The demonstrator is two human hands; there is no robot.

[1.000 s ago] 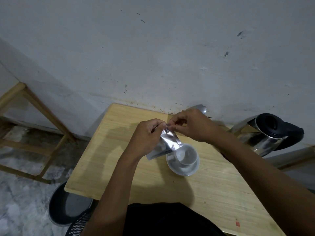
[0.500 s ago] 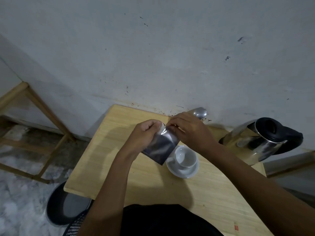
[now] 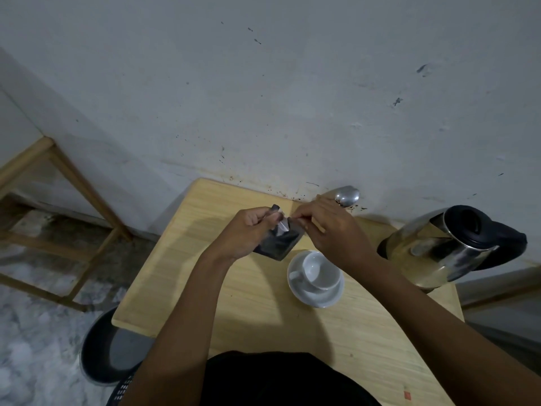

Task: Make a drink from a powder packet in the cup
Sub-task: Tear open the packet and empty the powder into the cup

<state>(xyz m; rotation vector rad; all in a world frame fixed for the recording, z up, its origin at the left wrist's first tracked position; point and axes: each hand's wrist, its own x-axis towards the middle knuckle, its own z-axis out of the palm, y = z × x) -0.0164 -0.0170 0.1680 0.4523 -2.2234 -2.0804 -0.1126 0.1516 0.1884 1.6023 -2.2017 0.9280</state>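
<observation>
A dark foil powder packet (image 3: pixel 280 243) is held above the wooden table (image 3: pixel 254 306), just left of the cup. My left hand (image 3: pixel 247 231) pinches its top left corner, and my right hand (image 3: pixel 328 227) pinches the top edge to the right. A pale strip shows at the packet's top between my fingers, where the edge is partly torn. A white cup (image 3: pixel 320 269) stands empty on a white saucer (image 3: pixel 314 294) below my right wrist.
A steel kettle (image 3: pixel 439 247) with a black lid and handle stands at the table's right end. A metal spoon (image 3: pixel 347 196) lies by the wall behind my right hand. A dark bin (image 3: pixel 99 351) sits on the floor at the left, beside a wooden frame (image 3: pixel 67 183).
The packet has turned from its silver face to its dark face and shifted left of the cup. A tear has opened at its top edge between my hands.
</observation>
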